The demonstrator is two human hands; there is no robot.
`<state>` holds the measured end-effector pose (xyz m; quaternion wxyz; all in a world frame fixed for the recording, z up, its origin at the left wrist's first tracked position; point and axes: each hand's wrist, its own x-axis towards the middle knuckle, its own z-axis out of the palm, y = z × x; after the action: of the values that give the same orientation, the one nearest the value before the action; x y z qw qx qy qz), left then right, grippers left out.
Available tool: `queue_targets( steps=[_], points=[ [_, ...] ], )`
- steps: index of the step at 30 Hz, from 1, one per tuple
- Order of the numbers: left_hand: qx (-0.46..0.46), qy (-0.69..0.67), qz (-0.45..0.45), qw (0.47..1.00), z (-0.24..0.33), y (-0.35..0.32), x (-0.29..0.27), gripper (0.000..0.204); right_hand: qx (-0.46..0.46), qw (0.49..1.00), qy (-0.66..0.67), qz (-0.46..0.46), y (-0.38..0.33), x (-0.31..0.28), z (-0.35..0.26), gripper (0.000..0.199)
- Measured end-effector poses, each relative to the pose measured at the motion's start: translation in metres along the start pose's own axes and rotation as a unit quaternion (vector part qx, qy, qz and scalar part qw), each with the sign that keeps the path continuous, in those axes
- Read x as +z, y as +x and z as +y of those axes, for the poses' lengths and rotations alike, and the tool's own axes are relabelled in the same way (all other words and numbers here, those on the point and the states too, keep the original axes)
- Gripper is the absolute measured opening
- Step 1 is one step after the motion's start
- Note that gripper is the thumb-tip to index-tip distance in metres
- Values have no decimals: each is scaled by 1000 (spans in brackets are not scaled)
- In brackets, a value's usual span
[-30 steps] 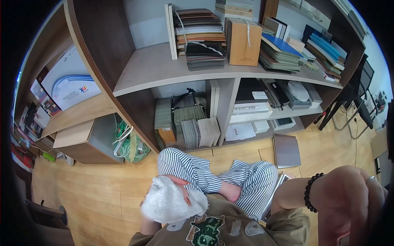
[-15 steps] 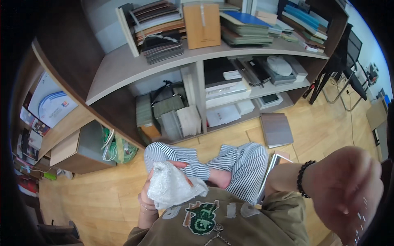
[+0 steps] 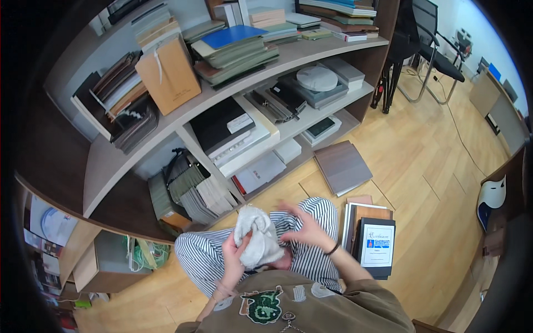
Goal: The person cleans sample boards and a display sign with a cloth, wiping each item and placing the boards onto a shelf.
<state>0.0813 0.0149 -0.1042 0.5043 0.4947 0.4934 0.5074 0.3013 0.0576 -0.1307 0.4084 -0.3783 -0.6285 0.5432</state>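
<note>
The crumpled white fluffy cloth (image 3: 260,241) is above your crossed legs in blue-and-white striped trousers (image 3: 202,252). Your left hand (image 3: 235,252) pinches a bunched fold between thumb and fingers, presumably because so loose a cloth needs gathering. Your right hand (image 3: 306,228) is just beside it, fingers spread and slightly blurred; whether they touch it, you cannot tell from this view.

By your right knee, a flat black rectangular folder with a white label (image 3: 378,247) lies on other flat boards, likely stacked there for easy reach. Beyond, a brown wood-grain folder (image 3: 343,166) lies alone on the pale wooden floor (image 3: 427,216). A packed grey-brown shelf unit (image 3: 105,172) curves ahead; a black mesh-backed chair (image 3: 441,64) stands farther right.
</note>
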Motion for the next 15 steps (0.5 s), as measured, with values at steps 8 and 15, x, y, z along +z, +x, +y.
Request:
queue_targets(
  steps=[8, 15],
  points=[
    [-55, -24, 35, 998, -6, 0, -4, 20, 342, 732, -495, 319, 44, -139, 166, 98],
    [-16, -60, -48, 997, -5, -6, 0, 42, 362, 655, -609, 263, 51, -141, 208, 92]
  ],
)
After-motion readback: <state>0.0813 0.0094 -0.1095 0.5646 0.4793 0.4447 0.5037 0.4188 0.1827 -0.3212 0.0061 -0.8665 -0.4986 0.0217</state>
